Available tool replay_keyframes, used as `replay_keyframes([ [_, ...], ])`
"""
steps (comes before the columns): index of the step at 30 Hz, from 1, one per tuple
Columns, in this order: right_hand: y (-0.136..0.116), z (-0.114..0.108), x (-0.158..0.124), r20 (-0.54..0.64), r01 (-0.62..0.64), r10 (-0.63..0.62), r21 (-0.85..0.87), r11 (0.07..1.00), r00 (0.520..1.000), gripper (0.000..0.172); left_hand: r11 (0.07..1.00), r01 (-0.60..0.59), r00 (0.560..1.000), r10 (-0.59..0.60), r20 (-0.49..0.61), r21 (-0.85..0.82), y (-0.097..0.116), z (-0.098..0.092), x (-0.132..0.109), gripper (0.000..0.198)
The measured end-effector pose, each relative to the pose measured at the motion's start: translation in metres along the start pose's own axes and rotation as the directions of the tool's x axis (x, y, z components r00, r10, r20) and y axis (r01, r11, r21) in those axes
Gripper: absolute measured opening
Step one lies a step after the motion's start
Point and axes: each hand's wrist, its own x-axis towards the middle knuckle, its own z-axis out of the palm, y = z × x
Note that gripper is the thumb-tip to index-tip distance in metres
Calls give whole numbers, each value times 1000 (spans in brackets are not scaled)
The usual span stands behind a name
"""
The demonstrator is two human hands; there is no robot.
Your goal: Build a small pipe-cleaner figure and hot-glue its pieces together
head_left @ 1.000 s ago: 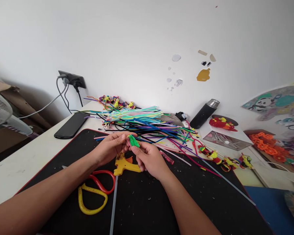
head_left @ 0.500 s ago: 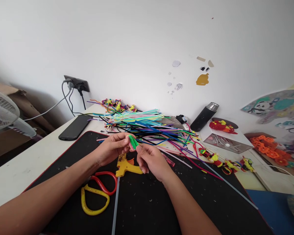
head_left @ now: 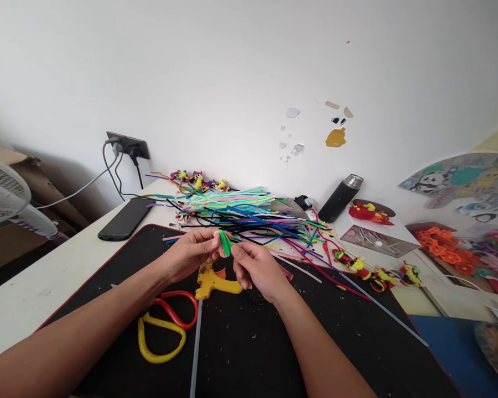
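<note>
Left grip (head_left: 191,253) clamps one green-pink piece (head_left: 224,244); right grip (head_left: 260,272): cannot tell. One glue gun (head_left: 216,284), one scissors (head_left: 171,316) below, both part-hidden.

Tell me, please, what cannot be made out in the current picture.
In the head view:
Green-and-pink piece: one side, covered by the left hand.
Glue gun: far end, behind the left hand.
Scissors: most of the blades, behind the left forearm.
Glue stick: lower end, cut off by the bottom edge.
</note>
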Motion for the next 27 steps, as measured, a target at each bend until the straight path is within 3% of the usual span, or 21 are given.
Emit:
replay_keyframes([
  [4, -8, -7, -2, -35, 7, -8, -18, 1000, 999, 53, 998, -55, 998, 55, -13, 22, 2, -1, 1, 33],
  [6, -14, -16, -3, -121, 44, -51, -63, 997, 991, 52, 996, -90, 995, 90, -49, 10, 4, -2, 3, 34],
  [10, -23, -40, -4, -336, 128, -216, -263, 956, 917, 44, 991, -132, 987, 133, -89, 13, 5, -5, 6, 36],
  [14, -25, -54, -5, -404, 68, -267, -444, 893, 875, 36, 987, -162, 982, 163, -98, 15, 6, -6, 7, 36],
  [16, -25, -56, -6, -394, 12, -291, -576, 817, 872, 32, 984, -179, 979, 180, -94, 18, 6, -5, 7, 35],
  [20, -26, -52, -9, -311, -127, -268, -834, 538, 912, 23, 981, -192, 976, 194, -96, 33, 7, -4, 6, 36],
  [27, -34, -42, -12, -295, -261, -127, -938, 229, 947, 15, 982, -182, 976, 186, -111, 50, 6, -6, 6, 37],
])
